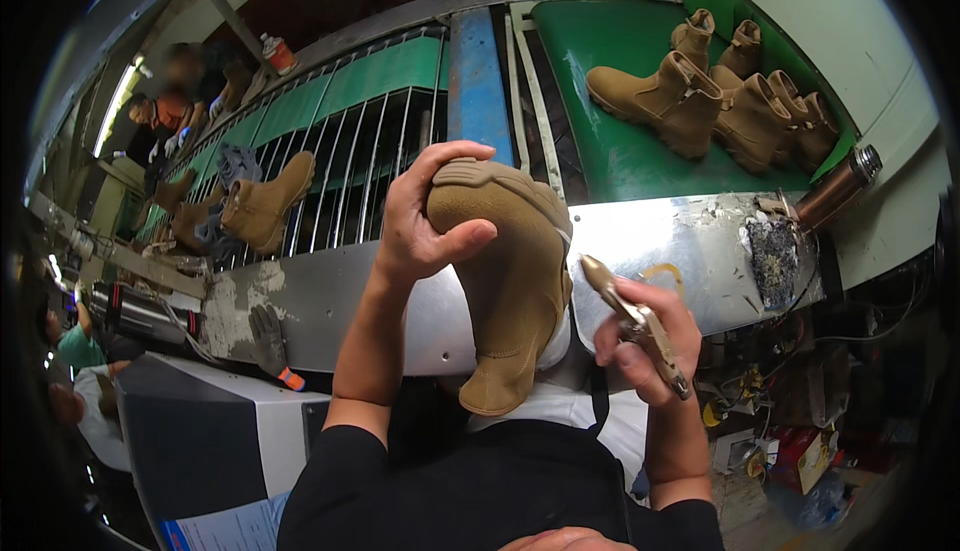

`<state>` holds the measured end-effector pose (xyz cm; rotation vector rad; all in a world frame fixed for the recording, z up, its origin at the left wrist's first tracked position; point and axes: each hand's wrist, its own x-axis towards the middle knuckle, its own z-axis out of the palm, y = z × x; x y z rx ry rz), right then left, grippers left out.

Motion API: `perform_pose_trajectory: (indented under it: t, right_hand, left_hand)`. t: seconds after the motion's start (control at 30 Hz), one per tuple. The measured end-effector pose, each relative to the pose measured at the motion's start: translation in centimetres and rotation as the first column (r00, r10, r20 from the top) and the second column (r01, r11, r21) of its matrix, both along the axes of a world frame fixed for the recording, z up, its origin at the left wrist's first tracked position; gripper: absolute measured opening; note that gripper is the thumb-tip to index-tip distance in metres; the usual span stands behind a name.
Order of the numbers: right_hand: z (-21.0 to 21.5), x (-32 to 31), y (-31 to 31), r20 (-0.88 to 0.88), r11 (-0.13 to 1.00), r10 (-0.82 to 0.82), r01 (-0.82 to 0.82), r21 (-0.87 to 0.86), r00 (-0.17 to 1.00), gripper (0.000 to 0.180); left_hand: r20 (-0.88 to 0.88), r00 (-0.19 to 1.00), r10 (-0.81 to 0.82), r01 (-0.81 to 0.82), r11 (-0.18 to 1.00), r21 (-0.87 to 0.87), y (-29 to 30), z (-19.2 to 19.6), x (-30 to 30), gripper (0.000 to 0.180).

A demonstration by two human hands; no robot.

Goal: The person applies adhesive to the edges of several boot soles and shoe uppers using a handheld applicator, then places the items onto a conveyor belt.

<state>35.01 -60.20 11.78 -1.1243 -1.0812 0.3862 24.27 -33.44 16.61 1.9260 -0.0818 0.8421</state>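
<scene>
A brown suede-like boot (505, 281) hangs in front of my body, its toe up and its shaft down toward my lap. My left hand (415, 216) is closed round the toe end, with the thumb across the upper and the fingers over the sole edge. In my right hand (670, 326) is a metal hand tool with a pointed, brass-coloured nose (600, 279); its exact kind I cannot make out. The nose points up and left toward the boot's sole edge, apart from it by a small gap.
Several brown boots (660, 101) stand on a green belt (570, 61) at the far right. More boots (262, 206) rest on a wire rack conveyor at left. A grey glove (268, 341), a dark bristly pad (775, 263) and a thermos (840, 186) edge the metal table. People work at far left.
</scene>
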Motion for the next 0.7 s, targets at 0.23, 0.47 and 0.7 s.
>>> perform_pose_trajectory:
  t: [0.23,0.47,0.7]
  right_hand:
    - [3.3,1.7,6.5,0.060,1.000,-0.008,0.008,-0.001,0.998,0.044]
    - [-3.9,0.6,6.0,-0.261,0.997,0.027,-0.006,0.081,0.965,0.045]
    - [-9.6,-2.2,4.3,-0.402,1.000,0.014,-0.004,0.026,0.916,0.040]
  left_hand:
    - [-0.070,0.995,-0.068,0.055,0.982,-0.178,1.5,0.4,1.6,0.064]
    - [-0.057,0.993,-0.104,0.085,0.962,-0.260,4.4,-1.4,2.2,0.066]
    - [-0.042,0.996,-0.084,0.062,0.924,-0.378,6.4,-2.8,2.7,0.075]
